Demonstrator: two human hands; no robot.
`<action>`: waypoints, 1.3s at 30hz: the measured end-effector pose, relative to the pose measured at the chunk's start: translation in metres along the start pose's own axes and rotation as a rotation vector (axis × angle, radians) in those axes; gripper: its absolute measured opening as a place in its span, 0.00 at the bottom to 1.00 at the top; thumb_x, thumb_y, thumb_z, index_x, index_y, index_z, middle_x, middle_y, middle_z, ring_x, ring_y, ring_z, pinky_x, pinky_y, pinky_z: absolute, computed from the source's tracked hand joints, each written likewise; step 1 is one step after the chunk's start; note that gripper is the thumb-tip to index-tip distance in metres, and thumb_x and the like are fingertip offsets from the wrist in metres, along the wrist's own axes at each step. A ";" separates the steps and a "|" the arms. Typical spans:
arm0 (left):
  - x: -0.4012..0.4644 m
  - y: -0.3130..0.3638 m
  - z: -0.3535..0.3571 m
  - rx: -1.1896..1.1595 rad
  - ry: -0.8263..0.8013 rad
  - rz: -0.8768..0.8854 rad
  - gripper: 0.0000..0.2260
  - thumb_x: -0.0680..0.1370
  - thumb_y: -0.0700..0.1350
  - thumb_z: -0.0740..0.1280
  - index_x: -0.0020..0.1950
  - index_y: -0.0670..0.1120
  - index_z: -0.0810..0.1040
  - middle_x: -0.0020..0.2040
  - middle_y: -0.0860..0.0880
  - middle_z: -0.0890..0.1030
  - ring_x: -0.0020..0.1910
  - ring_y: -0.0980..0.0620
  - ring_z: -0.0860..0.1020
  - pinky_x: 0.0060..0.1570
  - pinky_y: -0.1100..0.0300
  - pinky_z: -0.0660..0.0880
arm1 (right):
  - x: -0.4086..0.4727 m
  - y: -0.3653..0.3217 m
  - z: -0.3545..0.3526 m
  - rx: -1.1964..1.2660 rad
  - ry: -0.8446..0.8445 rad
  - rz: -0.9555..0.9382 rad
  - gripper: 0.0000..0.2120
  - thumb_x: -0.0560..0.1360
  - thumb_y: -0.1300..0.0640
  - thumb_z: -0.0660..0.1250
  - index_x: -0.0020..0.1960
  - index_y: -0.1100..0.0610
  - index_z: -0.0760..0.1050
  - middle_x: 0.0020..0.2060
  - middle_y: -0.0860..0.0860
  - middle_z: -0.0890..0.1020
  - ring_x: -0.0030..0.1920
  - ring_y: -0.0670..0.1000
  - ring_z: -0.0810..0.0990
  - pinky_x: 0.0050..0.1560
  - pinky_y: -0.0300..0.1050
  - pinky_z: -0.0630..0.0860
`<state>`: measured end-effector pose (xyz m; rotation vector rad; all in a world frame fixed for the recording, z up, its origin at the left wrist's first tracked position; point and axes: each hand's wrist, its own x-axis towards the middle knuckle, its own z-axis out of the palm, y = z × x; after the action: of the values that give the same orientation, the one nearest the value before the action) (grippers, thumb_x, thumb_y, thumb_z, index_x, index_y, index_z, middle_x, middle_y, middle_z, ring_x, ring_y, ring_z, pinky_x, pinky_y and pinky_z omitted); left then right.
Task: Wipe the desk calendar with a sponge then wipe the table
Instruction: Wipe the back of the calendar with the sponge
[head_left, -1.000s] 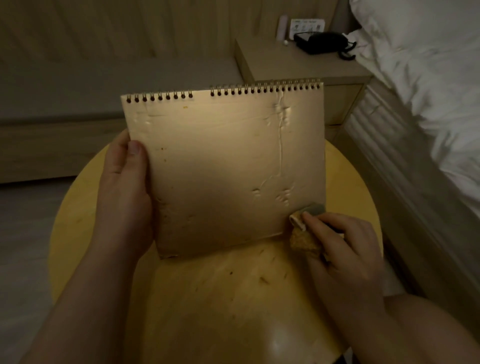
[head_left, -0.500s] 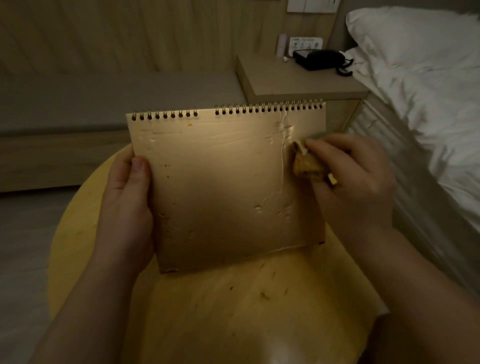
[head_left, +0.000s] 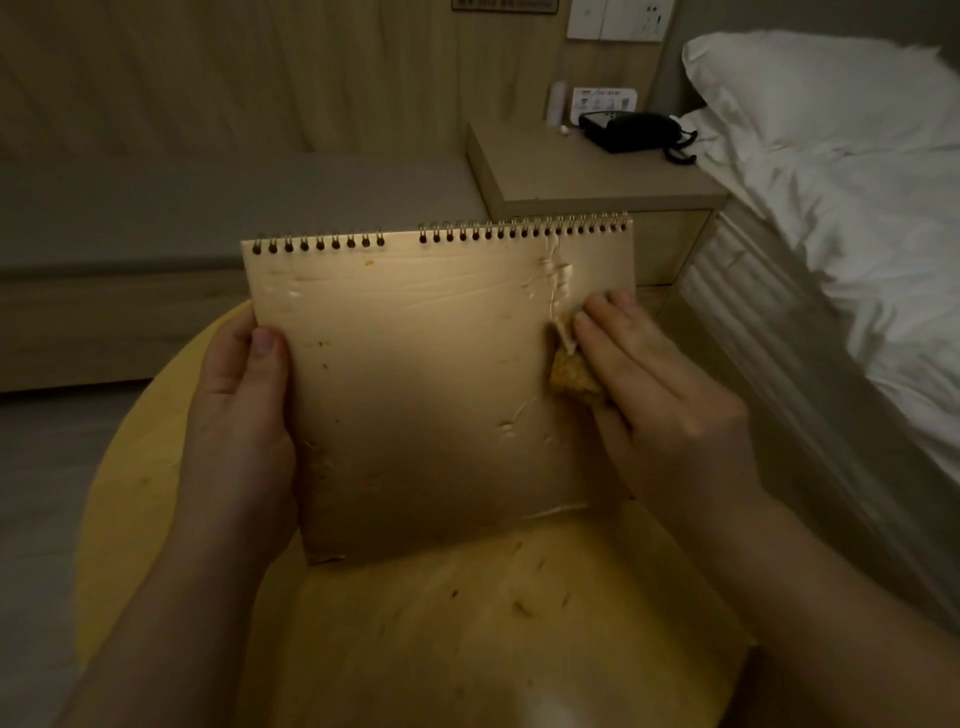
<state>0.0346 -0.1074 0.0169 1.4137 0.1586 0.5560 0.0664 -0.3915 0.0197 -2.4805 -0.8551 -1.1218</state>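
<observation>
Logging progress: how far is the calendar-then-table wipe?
Nothing finished. In hand: left hand props the desk calendar upright; right hand presses the sponge on its right side, smears showing. Left: the round table, specks on it.

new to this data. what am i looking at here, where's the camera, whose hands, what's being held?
There is no robot here: a person works with bare hands, and the single wide-angle camera sits on their head, looking forward and down. The left hand grips the left edge of a spiral-bound desk calendar, which stands propped on a round wooden table. The right hand presses a yellowish sponge against the calendar's right side, next to a raised crease. Small dark specks lie on the table in front of the calendar. Behind are a nightstand with a black telephone, and a bed with white bedding on the right.
</observation>
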 end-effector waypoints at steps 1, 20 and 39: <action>0.000 0.000 0.001 -0.002 0.003 -0.002 0.14 0.86 0.52 0.58 0.56 0.68 0.82 0.53 0.61 0.86 0.49 0.64 0.83 0.44 0.63 0.82 | -0.010 -0.005 -0.001 0.010 -0.016 0.021 0.18 0.79 0.69 0.72 0.68 0.70 0.79 0.67 0.66 0.80 0.70 0.66 0.79 0.68 0.63 0.79; 0.000 0.002 0.000 -0.016 -0.016 0.006 0.14 0.85 0.53 0.58 0.58 0.67 0.82 0.55 0.60 0.86 0.51 0.62 0.84 0.45 0.64 0.81 | 0.009 -0.008 -0.003 0.044 0.106 0.018 0.15 0.79 0.68 0.74 0.65 0.68 0.82 0.65 0.64 0.82 0.66 0.63 0.82 0.70 0.51 0.76; -0.002 0.008 0.003 0.002 -0.006 0.019 0.16 0.87 0.50 0.58 0.55 0.67 0.83 0.53 0.59 0.86 0.50 0.62 0.83 0.44 0.67 0.79 | -0.009 -0.011 0.003 0.034 0.017 -0.040 0.14 0.80 0.66 0.73 0.65 0.68 0.82 0.59 0.64 0.85 0.53 0.67 0.84 0.60 0.50 0.74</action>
<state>0.0320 -0.1104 0.0247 1.4196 0.1409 0.5678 0.0563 -0.3849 0.0116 -2.4335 -0.9148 -1.1302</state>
